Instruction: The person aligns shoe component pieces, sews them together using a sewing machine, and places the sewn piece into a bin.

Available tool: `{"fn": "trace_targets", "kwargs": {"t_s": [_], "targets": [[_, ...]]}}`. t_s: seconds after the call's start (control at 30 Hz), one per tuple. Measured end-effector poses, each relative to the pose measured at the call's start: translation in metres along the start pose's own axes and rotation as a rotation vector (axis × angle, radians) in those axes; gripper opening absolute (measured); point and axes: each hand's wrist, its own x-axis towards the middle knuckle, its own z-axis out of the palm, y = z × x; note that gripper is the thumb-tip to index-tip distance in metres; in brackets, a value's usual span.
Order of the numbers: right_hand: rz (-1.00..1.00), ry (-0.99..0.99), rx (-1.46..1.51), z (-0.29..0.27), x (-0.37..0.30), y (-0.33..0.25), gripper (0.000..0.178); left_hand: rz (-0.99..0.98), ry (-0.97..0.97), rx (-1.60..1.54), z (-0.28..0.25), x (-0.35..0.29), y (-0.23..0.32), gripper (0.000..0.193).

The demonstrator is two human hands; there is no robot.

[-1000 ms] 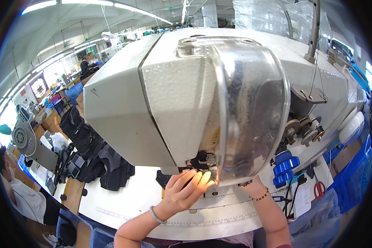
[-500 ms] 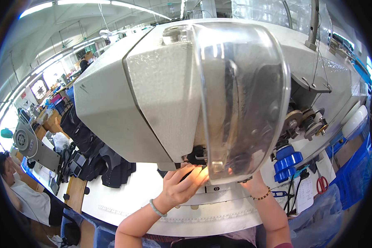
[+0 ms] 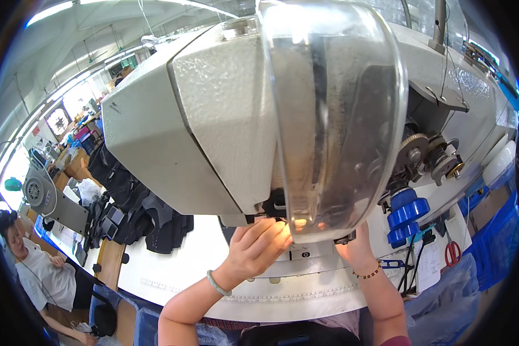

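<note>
A large grey sewing machine head (image 3: 225,127) fills the middle, with a clear plastic guard (image 3: 340,121) on its front. My left hand (image 3: 256,248), with a pale bangle at the wrist, reaches in under the head. Its fingers are bent and pressed together, their tips lit by a warm light and partly hidden. Beside them a bit of a dark piece (image 3: 228,232) shows; what the fingertips grip cannot be made out. To the right, my right hand (image 3: 357,251), wearing a beaded bracelet, goes up behind the guard, and its fingers are mostly hidden.
Black cut pieces (image 3: 164,222) lie heaped on the white table (image 3: 161,274) at the left. Blue knobs (image 3: 406,216) jut out right of the guard; red-handled scissors (image 3: 452,254) are farther right. A seated person (image 3: 49,271) is at far left.
My view has shifted slightly, so the machine sits a little differently in it. Both hands stay under the head. The person at the left has turned and lowered an arm.
</note>
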Motion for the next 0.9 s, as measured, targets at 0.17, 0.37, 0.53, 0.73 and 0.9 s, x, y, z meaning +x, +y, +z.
{"fn": "trace_targets", "kwargs": {"t_s": [0.17, 0.37, 0.53, 0.73, 0.9], "targets": [[0.022, 0.097, 0.021, 0.015, -0.002, -0.003, 0.029, -0.007, -0.061, 0.022, -0.004, 0.003, 0.009, 0.015], [-0.012, 0.085, -0.095, 0.017, -0.011, -0.003, 0.020, -0.043, -0.065, 0.095, -0.004, 0.002, 0.014, 0.021], [0.028, 0.075, -0.026, 0.040, -0.024, -0.013, 0.017, -0.067, -0.076, 0.130, 0.001, -0.009, 0.012, 0.019], [0.038, 0.113, -0.040, 0.037, -0.037, -0.005, 0.020, -0.058, -0.081, 0.154, 0.005, -0.015, 0.011, 0.020], [0.001, -0.027, -0.407, 0.044, -0.046, -0.001, 0.023, -0.019, 0.015, 0.070, 0.017, -0.019, -0.002, 0.020]]}}
